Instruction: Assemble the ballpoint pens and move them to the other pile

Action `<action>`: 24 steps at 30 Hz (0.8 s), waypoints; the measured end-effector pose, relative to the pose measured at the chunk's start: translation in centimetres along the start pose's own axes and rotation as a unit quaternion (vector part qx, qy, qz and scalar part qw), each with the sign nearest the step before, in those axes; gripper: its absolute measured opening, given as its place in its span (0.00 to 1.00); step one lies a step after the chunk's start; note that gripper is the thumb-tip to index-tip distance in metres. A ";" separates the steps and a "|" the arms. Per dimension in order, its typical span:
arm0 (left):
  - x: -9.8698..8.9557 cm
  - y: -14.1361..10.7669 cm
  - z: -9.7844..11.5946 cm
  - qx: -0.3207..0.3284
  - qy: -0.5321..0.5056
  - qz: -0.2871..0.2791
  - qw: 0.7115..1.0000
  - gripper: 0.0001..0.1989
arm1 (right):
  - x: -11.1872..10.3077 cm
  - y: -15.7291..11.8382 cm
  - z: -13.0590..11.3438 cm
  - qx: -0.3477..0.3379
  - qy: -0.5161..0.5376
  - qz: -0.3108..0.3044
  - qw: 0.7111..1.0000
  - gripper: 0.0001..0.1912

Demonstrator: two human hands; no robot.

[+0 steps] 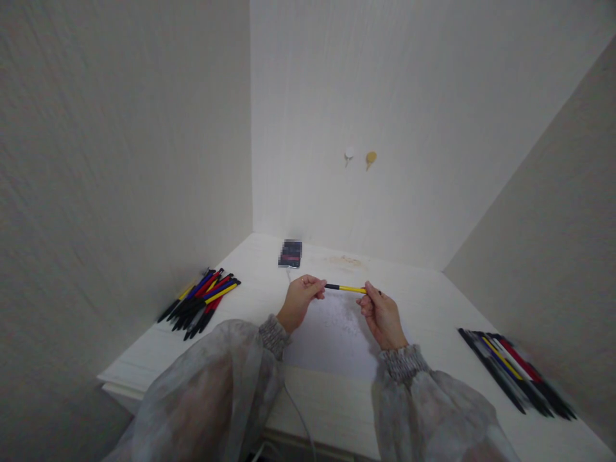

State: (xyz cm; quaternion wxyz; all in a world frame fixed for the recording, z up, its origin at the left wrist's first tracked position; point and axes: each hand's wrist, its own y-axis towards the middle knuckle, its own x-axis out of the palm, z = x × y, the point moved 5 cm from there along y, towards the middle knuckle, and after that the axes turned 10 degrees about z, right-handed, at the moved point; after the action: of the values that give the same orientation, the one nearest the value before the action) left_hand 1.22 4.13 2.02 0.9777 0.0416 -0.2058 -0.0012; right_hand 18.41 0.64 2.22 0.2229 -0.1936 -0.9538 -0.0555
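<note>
A yellow pen [351, 289] with a black section at its left end is held level between both hands, above a sheet of paper [332, 343] with faint marks. My left hand [303, 298] pinches its black end. The yellow end is in the fingers of my right hand [381, 314]. At the left of the table lies a loose pile of pens [205, 301] in black, yellow, red and blue. More pens [517, 372] lie side by side at the right, slightly blurred.
A dark phone-like device [290, 254], pixelated, lies at the back of the white table [250, 256] with a cable running from it. Walls enclose the table at the back and both sides. Two small hooks [371, 158] are on the back wall.
</note>
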 end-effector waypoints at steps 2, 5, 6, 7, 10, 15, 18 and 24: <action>0.5 -0.4 -0.1 0.006 0.025 -0.023 0.999 0.12 | -0.1 0.2 -0.3 -0.003 0.035 0.009 0.999 0.08; 1.3 -0.8 -0.5 -0.002 0.057 -0.072 0.996 0.13 | -0.6 0.8 -1.5 -0.037 0.112 0.020 0.993 0.07; 1.4 -0.8 -0.6 -0.002 0.069 -0.077 0.995 0.14 | -0.9 1.1 -2.0 -0.044 0.140 0.023 0.989 0.06; 1.3 -0.7 -0.6 0.004 0.085 -0.070 0.994 0.15 | -1.3 1.5 -2.5 -0.049 0.168 0.027 0.984 0.05; 0.0 0.2 -0.5 0.054 0.181 -0.003 0.982 0.15 | -2.5 2.3 -3.6 -0.021 0.223 0.005 0.975 0.04; -2.3 1.3 0.1 0.162 0.471 0.044 0.866 0.10 | -3.7 2.7 -3.9 0.031 0.255 -0.050 0.965 0.13; -3.0 1.5 0.2 0.184 0.617 0.037 0.765 0.11 | -4.2 2.8 -3.4 0.051 0.247 -0.030 0.967 0.12; -3.9 1.8 -0.5 0.116 0.703 0.026 0.701 0.17 | -4.5 3.0 -3.6 0.009 0.207 -0.002 0.978 0.11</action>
State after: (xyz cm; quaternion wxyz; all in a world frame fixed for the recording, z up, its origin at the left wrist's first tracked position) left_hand -2.18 6.02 0.12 0.8253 0.1385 0.5419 0.0773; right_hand 24.74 1.12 3.48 0.4170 -0.1739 -0.8880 -0.0862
